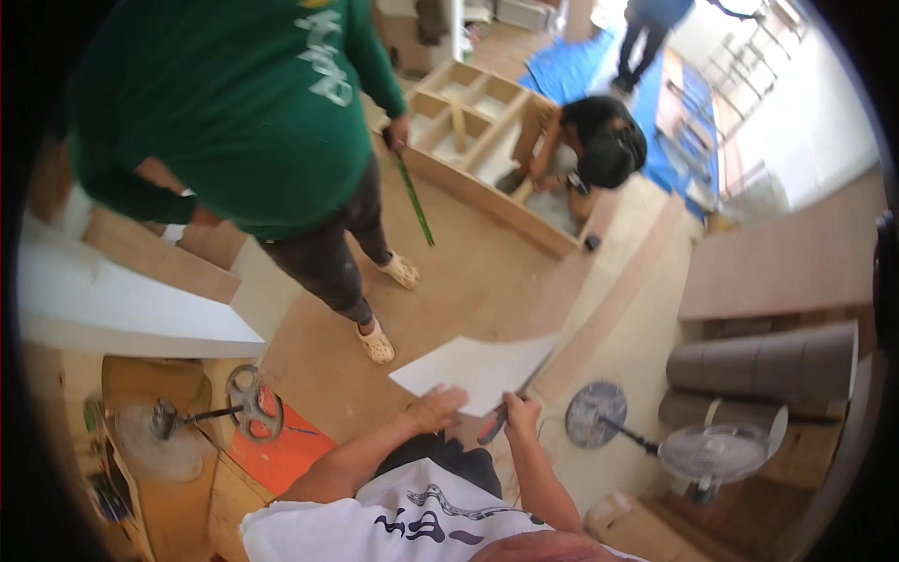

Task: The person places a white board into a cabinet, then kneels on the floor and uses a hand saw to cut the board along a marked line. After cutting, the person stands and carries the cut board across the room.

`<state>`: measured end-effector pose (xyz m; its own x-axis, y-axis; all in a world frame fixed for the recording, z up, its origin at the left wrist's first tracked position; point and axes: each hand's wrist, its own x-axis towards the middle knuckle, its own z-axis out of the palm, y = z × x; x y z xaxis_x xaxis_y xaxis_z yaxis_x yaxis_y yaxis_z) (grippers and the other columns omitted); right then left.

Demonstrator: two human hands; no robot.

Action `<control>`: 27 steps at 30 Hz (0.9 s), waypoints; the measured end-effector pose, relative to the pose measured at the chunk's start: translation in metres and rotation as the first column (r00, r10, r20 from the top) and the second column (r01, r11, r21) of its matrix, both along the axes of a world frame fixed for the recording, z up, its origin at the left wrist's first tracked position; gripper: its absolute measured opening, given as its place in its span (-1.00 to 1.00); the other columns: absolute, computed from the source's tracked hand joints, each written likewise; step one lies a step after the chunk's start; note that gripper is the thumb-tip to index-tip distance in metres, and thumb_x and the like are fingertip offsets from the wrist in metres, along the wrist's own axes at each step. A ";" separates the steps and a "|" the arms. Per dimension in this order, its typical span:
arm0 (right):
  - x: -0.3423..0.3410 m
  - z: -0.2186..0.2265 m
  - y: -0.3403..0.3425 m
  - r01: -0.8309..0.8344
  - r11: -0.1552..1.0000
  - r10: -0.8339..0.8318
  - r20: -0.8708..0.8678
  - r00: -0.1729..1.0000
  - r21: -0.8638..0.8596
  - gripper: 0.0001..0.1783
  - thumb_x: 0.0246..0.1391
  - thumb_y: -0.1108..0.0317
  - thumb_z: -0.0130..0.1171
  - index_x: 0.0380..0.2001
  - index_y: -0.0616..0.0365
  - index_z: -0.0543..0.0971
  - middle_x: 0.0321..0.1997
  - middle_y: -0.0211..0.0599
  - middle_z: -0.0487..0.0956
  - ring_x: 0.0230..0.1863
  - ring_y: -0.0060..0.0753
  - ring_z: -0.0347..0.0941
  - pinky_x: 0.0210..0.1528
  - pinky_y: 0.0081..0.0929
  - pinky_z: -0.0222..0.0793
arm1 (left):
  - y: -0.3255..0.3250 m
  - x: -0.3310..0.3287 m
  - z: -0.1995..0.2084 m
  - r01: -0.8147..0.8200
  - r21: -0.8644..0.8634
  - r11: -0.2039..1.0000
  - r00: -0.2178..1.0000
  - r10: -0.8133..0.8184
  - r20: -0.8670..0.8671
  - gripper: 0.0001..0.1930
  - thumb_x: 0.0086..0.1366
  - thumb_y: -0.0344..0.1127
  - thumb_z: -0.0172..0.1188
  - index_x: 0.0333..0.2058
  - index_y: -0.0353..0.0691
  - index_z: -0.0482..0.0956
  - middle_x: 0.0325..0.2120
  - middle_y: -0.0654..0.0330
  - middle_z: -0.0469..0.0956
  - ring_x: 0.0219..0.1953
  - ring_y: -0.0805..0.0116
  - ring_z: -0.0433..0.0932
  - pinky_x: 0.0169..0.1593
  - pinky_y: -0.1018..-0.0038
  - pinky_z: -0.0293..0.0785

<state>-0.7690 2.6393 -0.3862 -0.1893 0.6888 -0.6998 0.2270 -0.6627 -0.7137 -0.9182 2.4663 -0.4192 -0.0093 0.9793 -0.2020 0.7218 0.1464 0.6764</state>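
Observation:
A thin white sheet (478, 370) is held out in front of my body. My left hand (438, 407) lies over its near left edge, slightly blurred, with the fingers stretched out. At the sheet's near right corner, my right hand (522, 412) is closed round a tool with a red and dark grey handle (492, 426). The handle sticks out to the left below that hand. A thin dark strip shows beyond the hand along the sheet's right edge; I cannot tell whether it belongs to the tool.
A person in a green top (234, 112) stands ahead left, holding a green strip (415, 201). Another person (609, 140) crouches by a wooden frame with compartments (524, 214). A fan (716, 454) and brown rolls (763, 365) stand right; a round-based stand (253, 403) lies left.

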 end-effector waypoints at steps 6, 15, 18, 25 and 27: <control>0.010 0.068 0.013 -0.075 0.971 0.048 -0.121 0.991 -0.228 -0.80 -0.05 0.58 0.20 -0.31 0.48 0.52 -0.43 -0.14 0.54 -0.44 -0.22 0.53 -0.45 -0.30 0.48 | -0.006 0.039 0.049 -0.296 0.233 0.926 0.955 0.286 0.077 -0.55 0.23 -0.42 0.08 0.13 -0.20 0.46 0.07 -0.01 0.53 0.04 0.02 0.56 0.07 0.23 0.51; 0.005 0.081 0.050 -0.291 0.837 0.114 -0.373 0.921 -0.463 -0.83 0.25 0.36 0.12 -0.42 0.13 0.41 -0.55 -0.34 0.39 -0.55 -0.44 0.33 -0.46 -0.37 0.46 | -0.023 0.093 0.100 -0.677 0.049 0.735 0.736 0.674 0.066 -0.50 0.23 -0.42 -0.01 0.17 0.00 0.48 0.02 0.02 0.58 -0.05 -0.02 0.61 0.03 0.18 0.56; 0.000 0.056 0.085 -0.405 0.724 0.197 -0.396 0.897 -0.558 -0.82 0.28 0.33 0.09 -0.42 0.12 0.42 -0.58 -0.41 0.38 -0.59 -0.52 0.31 -0.55 -0.46 0.41 | -0.058 0.103 0.118 -0.806 -0.267 0.528 0.540 0.841 0.032 -0.47 0.22 -0.36 -0.03 0.19 0.11 0.47 0.06 0.06 0.56 -0.05 0.00 0.62 0.04 0.17 0.55; 0.000 0.022 0.104 -0.892 0.306 0.944 0.224 0.241 -0.331 -0.69 0.32 0.10 -0.01 -0.36 0.12 0.45 -0.67 -0.42 0.37 -0.74 -0.50 0.28 -0.72 -0.47 0.29 | -0.157 0.167 0.146 -0.984 0.079 -0.159 -0.159 0.987 0.011 -0.60 0.31 -0.26 0.08 0.13 -0.04 0.52 -0.10 -0.03 0.62 -0.16 -0.05 0.62 -0.10 0.16 0.56; -0.006 0.006 0.108 -0.920 0.100 0.967 0.254 0.000 -0.378 -0.70 0.30 0.13 -0.02 -0.32 0.16 0.46 -0.68 -0.40 0.37 -0.75 -0.48 0.27 -0.72 -0.46 0.29 | -0.178 0.182 0.171 -0.946 0.026 -0.323 -0.324 0.945 -0.052 -0.64 0.40 -0.20 0.06 0.12 -0.08 0.53 -0.09 -0.01 0.62 -0.14 -0.05 0.61 -0.08 0.21 0.55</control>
